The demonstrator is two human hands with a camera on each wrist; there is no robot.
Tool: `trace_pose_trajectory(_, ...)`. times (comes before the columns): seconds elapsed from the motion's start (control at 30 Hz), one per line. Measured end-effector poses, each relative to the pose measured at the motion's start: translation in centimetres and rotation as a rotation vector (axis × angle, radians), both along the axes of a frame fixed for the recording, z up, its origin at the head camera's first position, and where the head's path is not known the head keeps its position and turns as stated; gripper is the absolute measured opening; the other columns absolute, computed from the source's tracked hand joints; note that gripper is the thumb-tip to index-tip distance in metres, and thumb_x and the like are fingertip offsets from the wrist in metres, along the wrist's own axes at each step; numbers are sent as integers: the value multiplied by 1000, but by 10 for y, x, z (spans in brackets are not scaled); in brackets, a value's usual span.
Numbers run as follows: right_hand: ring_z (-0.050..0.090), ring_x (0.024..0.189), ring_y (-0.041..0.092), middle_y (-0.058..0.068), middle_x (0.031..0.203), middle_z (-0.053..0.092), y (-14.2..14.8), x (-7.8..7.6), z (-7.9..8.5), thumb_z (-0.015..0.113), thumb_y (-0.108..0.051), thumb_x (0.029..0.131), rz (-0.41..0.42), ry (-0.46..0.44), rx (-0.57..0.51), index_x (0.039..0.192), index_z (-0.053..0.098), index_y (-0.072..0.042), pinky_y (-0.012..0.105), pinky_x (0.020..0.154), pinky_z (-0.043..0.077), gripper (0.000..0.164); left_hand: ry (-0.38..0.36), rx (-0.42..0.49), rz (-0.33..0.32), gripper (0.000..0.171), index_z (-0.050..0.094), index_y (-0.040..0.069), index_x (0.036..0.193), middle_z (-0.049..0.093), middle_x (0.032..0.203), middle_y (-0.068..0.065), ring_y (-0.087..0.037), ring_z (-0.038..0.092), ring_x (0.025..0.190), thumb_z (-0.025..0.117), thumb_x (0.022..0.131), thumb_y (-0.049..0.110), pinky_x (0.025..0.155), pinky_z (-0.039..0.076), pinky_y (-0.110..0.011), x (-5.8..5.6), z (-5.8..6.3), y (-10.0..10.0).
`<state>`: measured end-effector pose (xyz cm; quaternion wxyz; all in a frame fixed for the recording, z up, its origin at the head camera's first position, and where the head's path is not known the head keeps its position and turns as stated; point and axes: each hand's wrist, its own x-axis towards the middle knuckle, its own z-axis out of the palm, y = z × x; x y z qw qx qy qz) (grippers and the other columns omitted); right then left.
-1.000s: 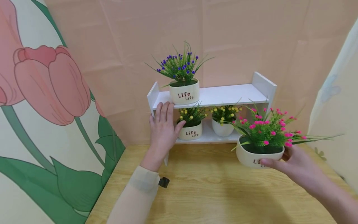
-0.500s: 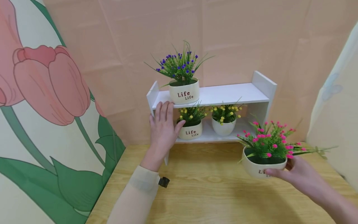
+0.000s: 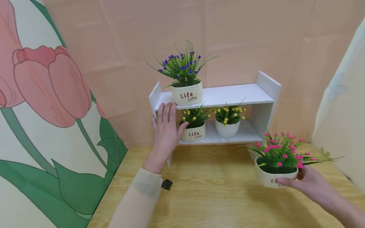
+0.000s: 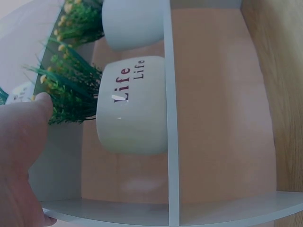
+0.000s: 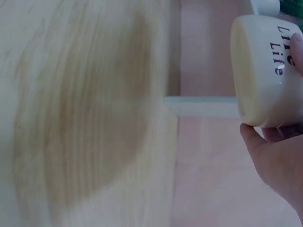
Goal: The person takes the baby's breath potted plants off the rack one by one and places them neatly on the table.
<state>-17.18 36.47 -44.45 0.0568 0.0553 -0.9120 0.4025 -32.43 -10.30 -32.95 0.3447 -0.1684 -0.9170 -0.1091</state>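
Observation:
In the head view my right hand (image 3: 310, 182) grips a cream oval pot of pink flowers (image 3: 276, 177), thumb across its front lettering. The pot hangs above the table, in front of the shelf's right end; its underside shows in the right wrist view, where fingers (image 5: 253, 137) curl beneath and behind it. My left hand (image 3: 166, 133) rests with straight fingers on the left front edge of the white two-tier shelf (image 3: 233, 95). Near those fingertips a pot of purple flowers (image 3: 187, 93) stands on the top board. Below, beside the left thumb, sits a lettered pot of yellow flowers (image 3: 194, 133).
A plain white pot of yellow flowers (image 3: 228, 128) stands on the lower board, right of the lettered one. The shelf stands at the back of a wooden table (image 3: 205, 190), before a pink backdrop (image 3: 242, 41). A tulip-print panel (image 3: 54, 82) borders the left side.
My right hand has brought the pink-flower pot down and to the right, away from the shelf. The left hand keeps its place on the shelf edge.

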Motion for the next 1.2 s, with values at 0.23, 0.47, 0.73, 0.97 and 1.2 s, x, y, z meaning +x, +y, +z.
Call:
trace_pose_trajectory(0.23, 67, 100, -6, 14, 124, 78, 18, -5, -19, 84, -19, 102, -10, -33, -33, 152, 49, 13, 21, 78, 56, 69, -11, 5, -2, 88, 20, 13, 173, 25, 176, -11, -35, 9, 167, 58, 109, 60, 125, 22, -76, 2, 1, 0)
trace_pose_trajectory(0.47, 73, 113, 27, 39, 139, 64, 38, -10, -35, 81, -29, 104, -44, -104, 42, 154, 41, 20, 23, 78, 57, 81, -15, -10, 6, 87, 20, 13, 173, 25, 176, -11, -34, 9, 167, 56, 110, 61, 125, 23, -76, 1, 0, 0)
trace_pose_trajectory(0.73, 70, 113, 30, 46, 141, 58, 60, -12, -52, 80, -36, 104, -73, -147, 64, 156, 33, 22, 22, 77, 53, 91, 17, -2, -4, 87, 22, 11, 172, 26, 176, -12, -36, 11, 167, 58, 110, 60, 124, 24, -77, -1, -1, 0)
trace_pose_trajectory(0.97, 69, 110, 41, 46, 132, 63, 66, -9, -59, 82, -40, 102, -97, -144, 110, 154, 36, 22, 24, 73, 52, 94, 16, -2, -7, 87, 21, 12, 172, 26, 176, -11, -34, 9, 167, 59, 109, 60, 124, 24, -77, -1, -1, 0)
trace_pose_trajectory(1.2, 62, 98, 7, 37, 125, 71, 70, -8, -69, 85, -36, 100, -104, -120, 105, 149, 43, 23, 20, 73, 50, 87, 2, -3, -6, 88, 21, 11, 173, 25, 176, -11, -34, 9, 167, 59, 110, 59, 124, 23, -76, -1, 0, 0)
